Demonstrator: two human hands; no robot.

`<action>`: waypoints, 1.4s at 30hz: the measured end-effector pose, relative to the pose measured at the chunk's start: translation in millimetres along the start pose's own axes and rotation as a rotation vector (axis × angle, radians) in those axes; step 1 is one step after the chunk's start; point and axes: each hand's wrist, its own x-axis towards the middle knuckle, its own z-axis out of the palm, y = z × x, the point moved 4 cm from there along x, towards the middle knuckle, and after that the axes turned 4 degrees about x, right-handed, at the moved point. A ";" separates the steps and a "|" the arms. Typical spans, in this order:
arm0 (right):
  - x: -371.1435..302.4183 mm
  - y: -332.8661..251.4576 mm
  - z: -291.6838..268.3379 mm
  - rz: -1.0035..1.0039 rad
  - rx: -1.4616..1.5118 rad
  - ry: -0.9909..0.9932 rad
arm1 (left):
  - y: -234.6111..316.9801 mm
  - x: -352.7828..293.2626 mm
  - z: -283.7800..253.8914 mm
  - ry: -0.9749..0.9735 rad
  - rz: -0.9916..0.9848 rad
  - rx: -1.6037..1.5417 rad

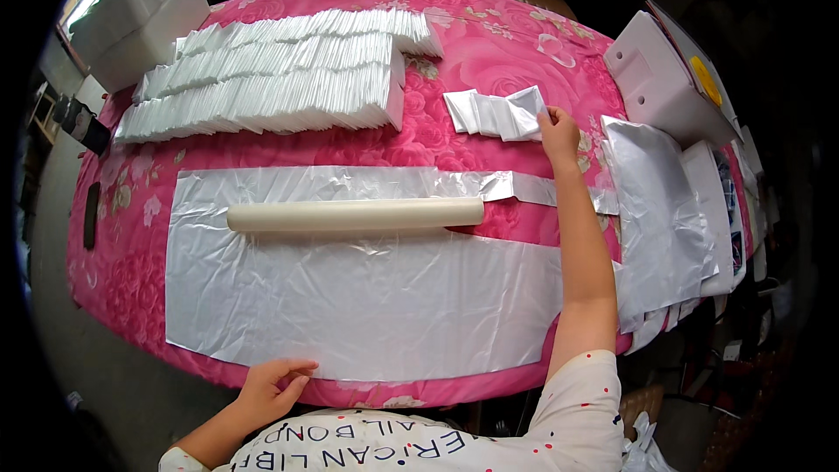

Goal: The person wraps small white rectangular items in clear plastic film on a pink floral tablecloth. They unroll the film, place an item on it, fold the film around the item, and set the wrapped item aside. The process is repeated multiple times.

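My right hand (pixel 560 135) reaches out over the table, thumb and fingers closed on the corner of a folded white plastic packet (pixel 526 107). That packet is the rightmost of a short overlapping row of folded packets (pixel 488 114). At the near table edge my left hand (pixel 276 387) rests by the border of a large translucent plastic sheet (pixel 367 306), its fingers loosely apart and holding nothing. Across the sheet's far part lies a long cream-white tube (pixel 354 215). Beyond it a narrow silvery plastic strip (pixel 546 192) runs to the right, with a folded square on it.
Several dense rows of folded white packets (pixel 271 79) stand at the far left. A stack of plastic sheets (pixel 657 210) lies at the right, near a white foam box (pixel 660 79). More foam boxes (pixel 140 22), a dark bottle (pixel 80 122) and a dark bar (pixel 92 216) are leftward. Pink floral cloth (pixel 516 13) covers the table.
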 end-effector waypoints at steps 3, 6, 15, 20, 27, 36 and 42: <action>-3.9 2.2 5.6 -0.020 -0.425 0.164 | 2.9 4.7 -2.8 0.030 0.025 -0.008; -18.6 -21.3 0.3 -0.181 -0.412 0.143 | -1.4 5.8 -4.7 0.028 0.034 0.000; -209.5 -114.9 24.0 -0.616 -0.154 -0.522 | 17.3 35.4 -1.7 0.036 0.389 0.214; -296.3 -132.3 -0.4 -0.454 -0.018 -0.762 | 45.0 68.3 14.4 0.217 0.593 0.411; -349.7 -79.0 -36.7 -0.449 -0.229 -0.648 | 58.1 99.6 58.3 0.278 0.599 0.549; -283.1 44.9 -162.7 -0.040 -0.793 -0.280 | 77.3 87.0 97.1 0.126 0.749 0.621; -278.4 35.5 -197.0 -0.005 -0.977 -0.026 | 88.0 79.5 110.2 0.047 0.748 0.680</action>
